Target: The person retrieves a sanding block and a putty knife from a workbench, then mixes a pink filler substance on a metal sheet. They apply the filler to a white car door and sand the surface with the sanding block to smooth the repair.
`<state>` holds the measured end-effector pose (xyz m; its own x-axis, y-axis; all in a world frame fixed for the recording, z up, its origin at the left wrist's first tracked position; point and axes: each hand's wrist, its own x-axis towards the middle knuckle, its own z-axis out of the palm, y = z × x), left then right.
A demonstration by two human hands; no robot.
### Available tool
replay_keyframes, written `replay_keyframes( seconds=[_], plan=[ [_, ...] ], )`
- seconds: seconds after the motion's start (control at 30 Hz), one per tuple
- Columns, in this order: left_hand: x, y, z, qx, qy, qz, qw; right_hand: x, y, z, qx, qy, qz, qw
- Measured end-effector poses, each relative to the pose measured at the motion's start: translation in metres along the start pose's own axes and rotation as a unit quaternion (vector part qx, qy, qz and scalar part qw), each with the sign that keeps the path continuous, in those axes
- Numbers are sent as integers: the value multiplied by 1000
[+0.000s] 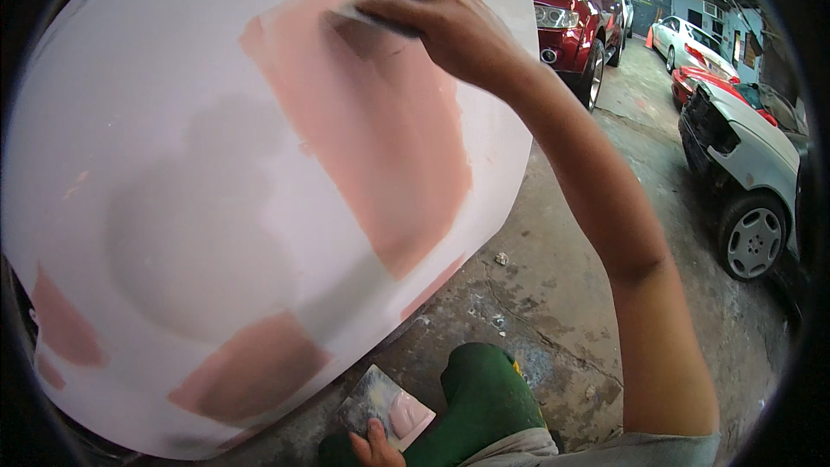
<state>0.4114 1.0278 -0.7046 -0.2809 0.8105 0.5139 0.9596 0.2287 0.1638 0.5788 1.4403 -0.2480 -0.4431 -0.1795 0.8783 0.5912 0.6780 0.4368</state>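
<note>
My right hand (445, 17) reaches out over a white car panel (173, 78), fingers closed around a flat putty spreader (367, 15). The spreader lies at the upper part of a large pink patch of body filler (389, 138); my fingers hide much of it, and it is slightly blurred. Low in the view, my left hand (378, 448) grips a flat, smeared mixing board (370, 402) near my leg. A lump of pale pink filler (410, 416) sits on that board. Another filler patch (255, 367) covers the panel's near edge.
Smaller pink patches (65, 320) mark the panel's left side. Beyond its right edge stands a dark red car (571, 13). A partly stripped silver car (752, 156) and a white car (687, 43) are farther right on the stained concrete floor (553, 285).
</note>
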Motion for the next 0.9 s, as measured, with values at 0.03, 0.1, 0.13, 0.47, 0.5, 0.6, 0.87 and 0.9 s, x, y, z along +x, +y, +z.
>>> replay_keyframes(
  seconds=[0.03,0.1,0.13,0.47,0.5,0.6,0.87,0.9],
  plan=[
    [4,3,-4,-17,2,1,1000,9,3,-4,20,-40,9,999],
    [0,1,-2,300,-77,142,940,34,-3,-17,67,-115,25,991],
    [-2,0,0,446,-115,207,863,38,-6,-19,83,-123,21,989],
    [43,44,-40,-413,4,-316,854,-35,-16,15,21,-43,-9,999],
    [50,47,-46,-419,1,-332,845,-46,-24,13,22,-52,-5,998],
    [66,55,-55,-474,17,-412,778,-88,-41,12,42,-77,18,996],
    [113,73,-74,-497,95,-499,704,-202,-95,22,80,-109,97,986],
    [123,78,-81,-495,103,-522,687,-216,-101,25,86,-111,106,984]
  ],
)
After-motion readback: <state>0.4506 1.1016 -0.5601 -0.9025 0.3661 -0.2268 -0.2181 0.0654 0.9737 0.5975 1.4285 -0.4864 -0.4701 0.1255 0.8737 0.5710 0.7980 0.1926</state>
